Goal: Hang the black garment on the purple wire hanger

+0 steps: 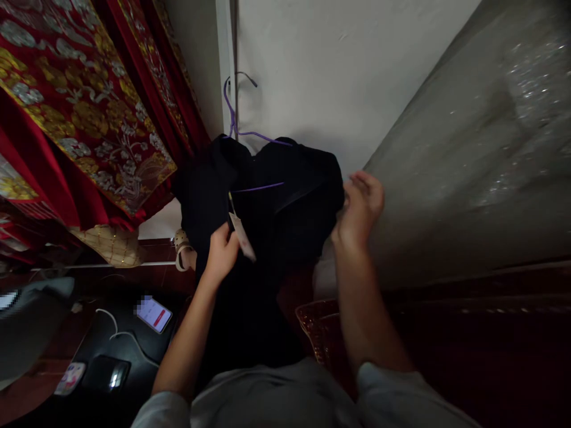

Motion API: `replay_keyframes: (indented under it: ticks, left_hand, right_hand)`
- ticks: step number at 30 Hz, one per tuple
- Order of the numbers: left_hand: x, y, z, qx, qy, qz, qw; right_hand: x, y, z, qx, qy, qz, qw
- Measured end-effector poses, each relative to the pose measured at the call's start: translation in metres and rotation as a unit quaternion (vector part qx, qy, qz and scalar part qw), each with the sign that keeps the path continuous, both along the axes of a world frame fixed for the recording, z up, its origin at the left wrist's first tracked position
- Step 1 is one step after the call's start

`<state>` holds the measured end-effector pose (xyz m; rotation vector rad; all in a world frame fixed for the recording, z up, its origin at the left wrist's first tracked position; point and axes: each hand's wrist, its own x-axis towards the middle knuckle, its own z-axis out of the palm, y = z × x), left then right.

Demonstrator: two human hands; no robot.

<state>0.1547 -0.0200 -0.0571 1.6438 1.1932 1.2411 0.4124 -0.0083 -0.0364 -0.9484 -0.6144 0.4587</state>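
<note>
A black jacket-like garment (303,220) hangs on a purple wire hanger (261,136) in front of me, its collar and front parted. My left hand (223,252) is closed on the front edge of the garment, beside a pale paper tag (243,238) hanging from a thin loop. At the garment's right shoulder is my right hand (359,208), slightly blurred, with loosely bent fingers apart. It is right by the sleeve edge; whether it touches the cloth is hard to tell. The lower part of the garment blends into shadow.
Red garments with gold and silver embroidery (102,113) hang on the left. Plastic-wrapped items (473,137) fill the right side. A lit phone (154,313), a white cable (129,334) and a dark shiny object (107,373) lie lower left. Someone's foot in a beige clog (181,251) shows behind.
</note>
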Motion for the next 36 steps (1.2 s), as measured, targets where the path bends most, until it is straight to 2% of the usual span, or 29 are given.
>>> replay_keyframes:
  ticks: [1,3,5,6,8,9,11,14,16,18,20,22,23,26,28,32,36]
  left_hand:
    - [-0.001,-0.011,0.000,-0.009,0.003,-0.016,1.000]
    - [-0.004,-0.030,0.005,-0.024,-0.003,-0.018,1.000]
    - [-0.007,-0.045,0.014,-0.036,-0.016,-0.015,0.999]
    - [-0.008,-0.052,0.018,-0.041,-0.027,-0.017,0.999]
    - [-0.008,-0.065,0.023,-0.051,-0.063,-0.028,0.996]
    - [-0.006,-0.071,0.024,-0.054,-0.087,-0.036,0.994]
    - [-0.002,-0.082,0.023,-0.061,-0.135,-0.056,0.987]
    - [0.003,-0.094,0.023,-0.064,-0.151,-0.083,0.983]
    - [0.001,-0.098,0.024,-0.062,-0.137,-0.085,0.985]
    - [-0.006,-0.097,0.023,-0.047,-0.127,-0.051,0.990]
    - [-0.018,-0.090,0.018,-0.025,-0.106,-0.002,0.994]
    - [-0.029,-0.081,0.009,-0.023,-0.071,0.021,0.997]
    - [-0.034,-0.077,0.003,-0.032,-0.050,0.013,0.998]
    - [-0.036,-0.068,-0.014,-0.051,0.016,-0.054,0.997]
    - [-0.028,-0.067,-0.022,-0.023,0.055,-0.073,0.996]
    - [-0.012,-0.067,-0.032,0.054,0.062,-0.019,0.996]
    - [-0.007,-0.065,-0.034,0.079,0.047,0.039,0.995]
  right_hand:
    - [-0.009,-0.012,-0.014,0.008,-0.008,-0.083,0.997]
    - [-0.036,-0.037,-0.040,0.002,0.034,-0.111,0.993]
    - [-0.068,-0.059,-0.060,-0.055,0.034,0.006,0.998]
    - [-0.083,-0.066,-0.066,-0.088,0.026,0.092,0.992]
    - [-0.108,-0.072,-0.071,-0.162,-0.004,0.287,0.944]
    - [-0.118,-0.072,-0.071,-0.188,-0.014,0.358,0.914]
    - [-0.129,-0.069,-0.067,-0.209,-0.019,0.432,0.877]
    - [-0.134,-0.069,-0.060,-0.202,-0.008,0.434,0.878]
    - [-0.131,-0.075,-0.057,-0.209,-0.006,0.402,0.891]
    - [-0.125,-0.082,-0.056,-0.218,-0.012,0.352,0.910]
    - [-0.117,-0.087,-0.054,-0.221,-0.032,0.335,0.916]
    - [-0.110,-0.089,-0.049,-0.215,-0.065,0.356,0.907]
    - [-0.108,-0.089,-0.047,-0.210,-0.083,0.373,0.900]
    - [-0.111,-0.087,-0.039,-0.191,-0.124,0.415,0.881]
    - [-0.116,-0.086,-0.038,-0.192,-0.134,0.430,0.872]
    - [-0.122,-0.087,-0.044,-0.210,-0.117,0.466,0.851]
    - [-0.113,-0.074,-0.043,-0.215,-0.088,0.536,0.811]
